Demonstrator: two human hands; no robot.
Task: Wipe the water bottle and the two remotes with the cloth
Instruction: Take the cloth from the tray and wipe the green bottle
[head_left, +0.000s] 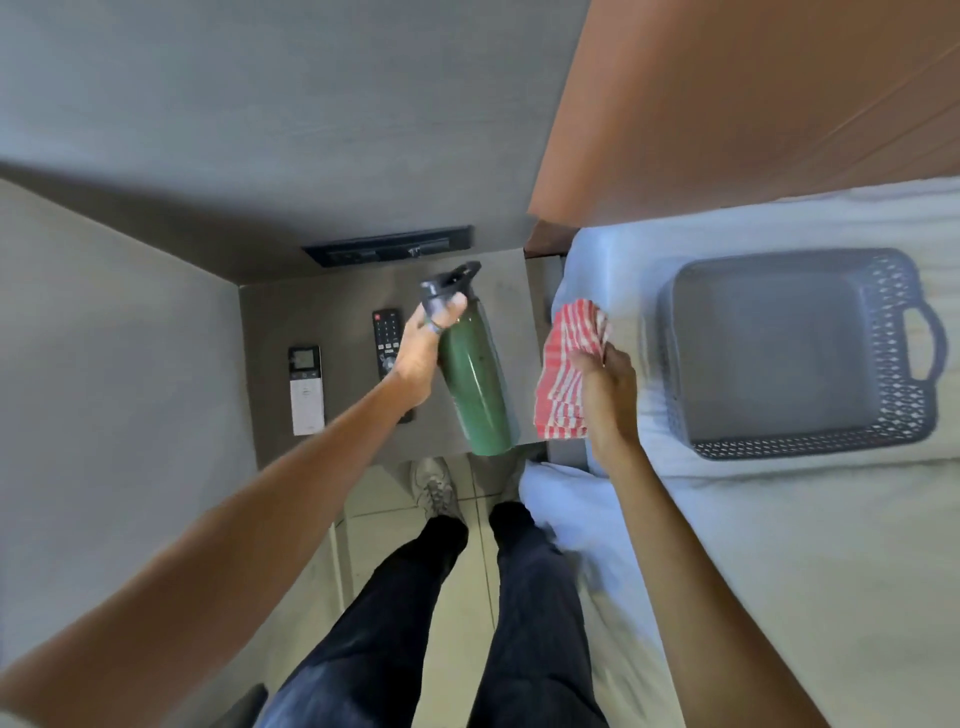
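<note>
My left hand grips the green water bottle near its dark grey lid and holds it tilted above the small bedside table. My right hand holds a red-and-white striped cloth just right of the bottle, a small gap between them. A black remote lies on the table, partly hidden under my left wrist. A white remote with a small screen lies further left.
A grey plastic basket with handles sits on the bed to the right. A black socket strip is set at the back of the table. My legs and a shoe stand on the tiled floor below.
</note>
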